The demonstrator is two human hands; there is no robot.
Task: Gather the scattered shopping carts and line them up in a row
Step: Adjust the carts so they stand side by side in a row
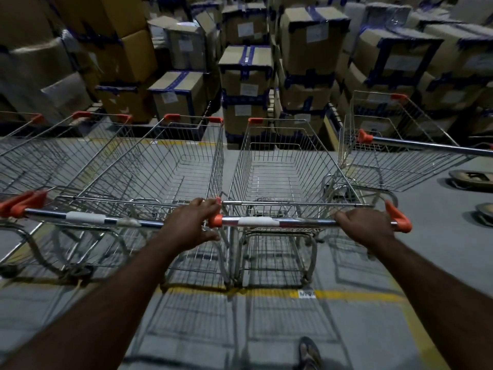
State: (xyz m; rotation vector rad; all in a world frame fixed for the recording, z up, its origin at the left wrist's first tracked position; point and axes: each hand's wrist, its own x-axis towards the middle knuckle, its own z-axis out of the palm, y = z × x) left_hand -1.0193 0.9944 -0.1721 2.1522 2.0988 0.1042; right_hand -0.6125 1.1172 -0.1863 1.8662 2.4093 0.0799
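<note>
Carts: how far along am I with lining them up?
Done: the carts on the left stand side by side. In hand: the left hand and right hand grip the middle cart by its handle, level beside them. Left: the cart on the right sits turned at an angle, outside the row.

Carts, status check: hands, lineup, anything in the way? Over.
Hands: right hand grips centre cart handle; left hand grips where it meets row cart handle. Carts level, side by side. Front right, stray cart askew; stacked boxes ahead.
</note>
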